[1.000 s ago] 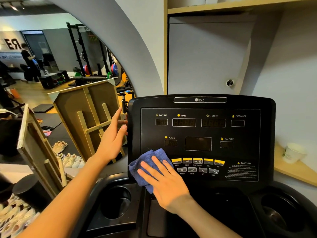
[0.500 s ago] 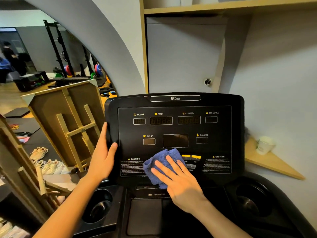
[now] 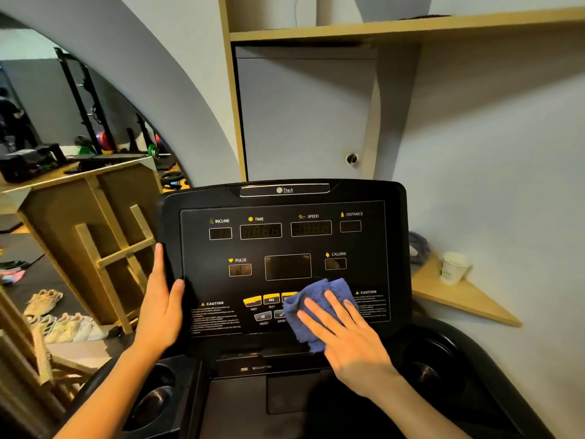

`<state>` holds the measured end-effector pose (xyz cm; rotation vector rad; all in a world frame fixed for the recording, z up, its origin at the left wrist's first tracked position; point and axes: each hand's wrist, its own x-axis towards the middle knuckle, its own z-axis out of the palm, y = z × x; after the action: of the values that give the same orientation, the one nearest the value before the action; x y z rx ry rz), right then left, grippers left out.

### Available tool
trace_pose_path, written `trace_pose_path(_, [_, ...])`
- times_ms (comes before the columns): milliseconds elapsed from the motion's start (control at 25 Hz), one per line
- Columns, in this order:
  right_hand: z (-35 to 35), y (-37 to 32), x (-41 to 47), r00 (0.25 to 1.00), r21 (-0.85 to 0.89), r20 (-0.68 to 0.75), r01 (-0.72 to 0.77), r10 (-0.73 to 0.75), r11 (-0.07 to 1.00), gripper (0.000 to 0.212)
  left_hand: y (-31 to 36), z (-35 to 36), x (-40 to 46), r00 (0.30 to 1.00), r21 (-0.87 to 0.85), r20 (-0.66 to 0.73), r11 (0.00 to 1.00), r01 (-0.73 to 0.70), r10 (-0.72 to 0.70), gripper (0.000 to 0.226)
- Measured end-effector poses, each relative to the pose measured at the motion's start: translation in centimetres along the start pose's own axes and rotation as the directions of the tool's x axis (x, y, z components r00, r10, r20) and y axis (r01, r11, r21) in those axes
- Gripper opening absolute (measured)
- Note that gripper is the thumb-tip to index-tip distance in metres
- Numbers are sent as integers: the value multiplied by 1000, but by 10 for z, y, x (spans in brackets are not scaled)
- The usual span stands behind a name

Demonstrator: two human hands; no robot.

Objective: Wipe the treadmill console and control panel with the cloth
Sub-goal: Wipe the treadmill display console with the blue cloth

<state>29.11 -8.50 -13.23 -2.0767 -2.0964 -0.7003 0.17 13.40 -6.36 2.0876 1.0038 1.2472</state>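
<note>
The black treadmill console [image 3: 285, 248] faces me, with dark displays above and a row of yellow and grey buttons [image 3: 262, 301] on the control panel below. My right hand [image 3: 345, 340] lies flat, pressing a crumpled blue cloth [image 3: 311, 304] against the panel's lower right, over the right-hand buttons and the edge of a caution label. My left hand [image 3: 161, 308] grips the console's left edge, thumb on the front face.
Cup holders [image 3: 152, 403] sit in the black tray on both sides below the console. A paper cup [image 3: 452, 267] stands on a wooden corner shelf [image 3: 459, 299] at right. Wooden frames [image 3: 104, 245] and shoes [image 3: 60, 324] crowd the left; a cabinet is behind.
My right hand has slid the cloth rightward along the button row, uncovering the left buttons. My left hand settled on the console's left edge. The view turned right.
</note>
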Motion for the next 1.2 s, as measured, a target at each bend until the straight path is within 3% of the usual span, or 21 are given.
trace_pose_path(280, [3,34,-28,994,-55,-31,-105,104,993,67,0,0,-1,1000,20,8,1000,10,-10,77])
trace_pose_path(600, [17,66,-50,968,-55,-108,-233,226,971,53,-2,0,1,999,25,14,999,31,-32,78])
trace_pose_path(880, [22,84,-34,925,62,-165,-338,343,939,61,0,-3,3,998,3,51,999,38,-38,81])
trace_pose_path(1080, [-7,102,4,904,55,-194,-377,380,925,80,-1,-2,2,996,23,44,997,78,-79,77])
trace_pose_path(1200, [-33,113,37,869,147,-199,-431,453,890,74,4,-1,2,994,28,50,995,93,-94,76])
